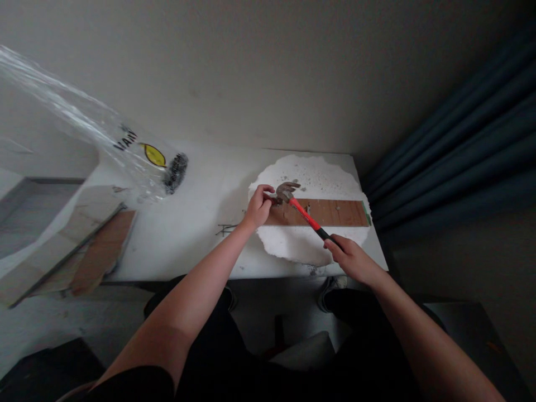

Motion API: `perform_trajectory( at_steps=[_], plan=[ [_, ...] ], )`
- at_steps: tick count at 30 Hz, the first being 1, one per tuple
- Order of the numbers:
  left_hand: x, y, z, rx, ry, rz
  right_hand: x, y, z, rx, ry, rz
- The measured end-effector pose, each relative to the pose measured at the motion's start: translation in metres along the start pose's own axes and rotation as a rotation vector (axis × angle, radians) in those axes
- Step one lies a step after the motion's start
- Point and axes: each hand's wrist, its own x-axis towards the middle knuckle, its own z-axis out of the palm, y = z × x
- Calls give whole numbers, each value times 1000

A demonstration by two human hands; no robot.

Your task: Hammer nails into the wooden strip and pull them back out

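Observation:
My right hand is wrapped round the dark lower grip of a claw hammer with a red handle. The hammer's metal head hangs over the left part of a brown wooden plank. Close beside that head, my left hand has its thumb and fingers pinched together at the plank's left end; what they hold, if anything, is too small to make out. Under the plank lies a white, ragged-edged sheet. Several thin nails lie on the table just left of it.
The white table stands against a grey wall. A clear plastic bag with a yellow lemon print rests at the left rear. Broken wooden boards lie at the left edge. A dark blue curtain hangs on the right.

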Motion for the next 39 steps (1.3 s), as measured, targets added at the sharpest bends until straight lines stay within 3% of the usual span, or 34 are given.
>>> perform_trajectory(
  at_steps=[10, 13, 16, 18, 22, 27, 30, 34, 39],
  plan=[
    [4, 1, -3, -47, 44, -49, -2, 0, -9, 30, 2, -7],
    [15, 0, -19, -50, 155, -127, -1, -3, -15, 73, 32, 6],
    [23, -7, -49, 106, 251, -251, 4, -2, -21, 20, 63, 28],
    [23, -14, -72, 315, 125, -369, 8, 1, -24, -21, 58, 43],
    [7, -27, -112, 830, -281, -464, 14, 9, -27, -51, 15, 99],
    [-14, -35, -128, 883, -624, -437, 20, 15, -27, -108, -2, 97],
    [-20, -35, -131, 977, -705, -415, 23, 17, -28, -96, -27, 130],
    [-24, -37, -142, 1171, -689, -404, 22, 18, -27, -61, -57, 192],
    [-32, -44, -155, 1240, -711, -427, 22, 19, -26, -57, -33, 170]
  ],
)
